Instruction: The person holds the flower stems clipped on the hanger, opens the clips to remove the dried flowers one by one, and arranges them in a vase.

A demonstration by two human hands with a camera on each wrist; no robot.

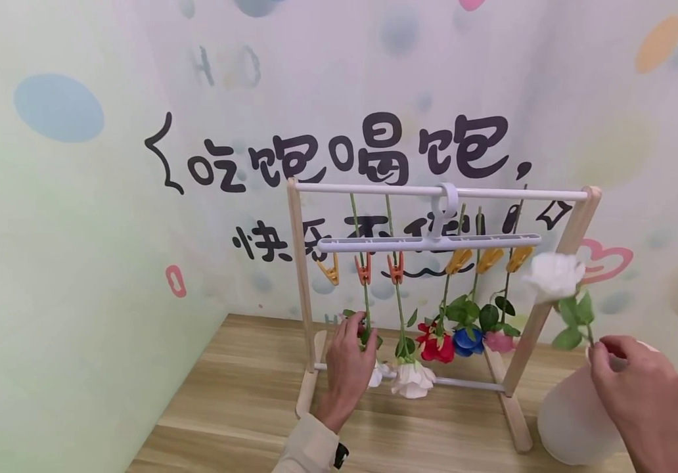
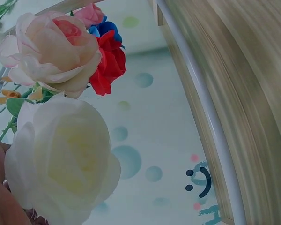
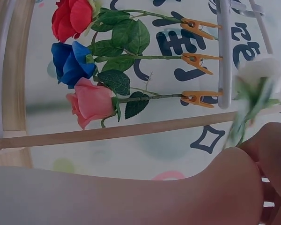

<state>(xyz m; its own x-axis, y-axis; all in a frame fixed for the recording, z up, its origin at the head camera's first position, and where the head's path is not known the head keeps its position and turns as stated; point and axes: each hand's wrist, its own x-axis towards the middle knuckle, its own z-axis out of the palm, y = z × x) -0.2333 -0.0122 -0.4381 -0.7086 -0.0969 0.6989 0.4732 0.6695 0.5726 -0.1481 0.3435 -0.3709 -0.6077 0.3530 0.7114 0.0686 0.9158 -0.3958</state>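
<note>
My right hand pinches the stem of a white rose, bloom up; the right wrist view shows it blurred. My left hand holds the leafy stem of another white rose, which hangs head down and is partly hidden by the hand in the head view. An orange clip grips that stem's upper part. Beside it hang a pale pink-white rose, a red rose, a blue rose and a pink rose, also clipped upside down.
A grey-white hanger bar hooks over the rail of a wooden stand. At its left end, a yellow clip holds nothing. A white vase stands right of the stand on the wooden table, partly behind my right hand.
</note>
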